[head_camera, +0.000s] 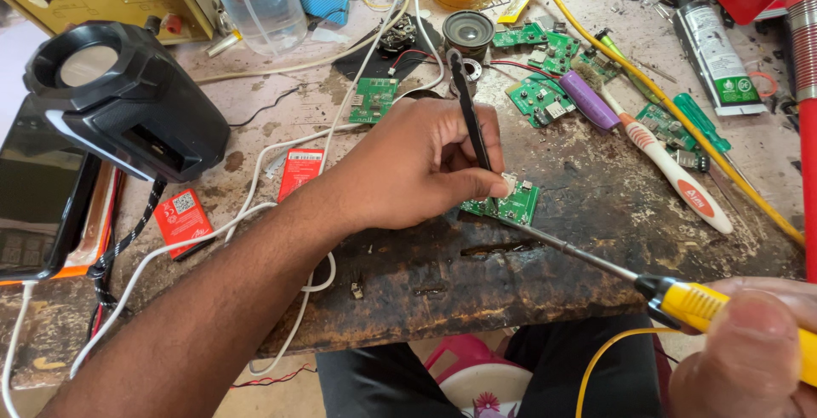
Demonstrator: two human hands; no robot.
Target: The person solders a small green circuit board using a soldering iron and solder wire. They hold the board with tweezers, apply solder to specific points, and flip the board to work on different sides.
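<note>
Circuit board [509, 205] lies pinned under tweezers [470, 111] pinched in the left hand [417, 171]; the right hand [749, 350] grips a soldering iron [596, 258] touching its edge. Any tweezer slip could shift the board, smearing solder onto neighbouring pads

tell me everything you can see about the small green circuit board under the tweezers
The green circuit board is small, roughly rectangular, studded with tiny components and a pale part on its upper edge. It lies flat on the dark, scorched worktop. The left hand partly hides its left end and holds black tweezers down onto it. The soldering iron, held by the right hand, reaches its lower edge.
</note>
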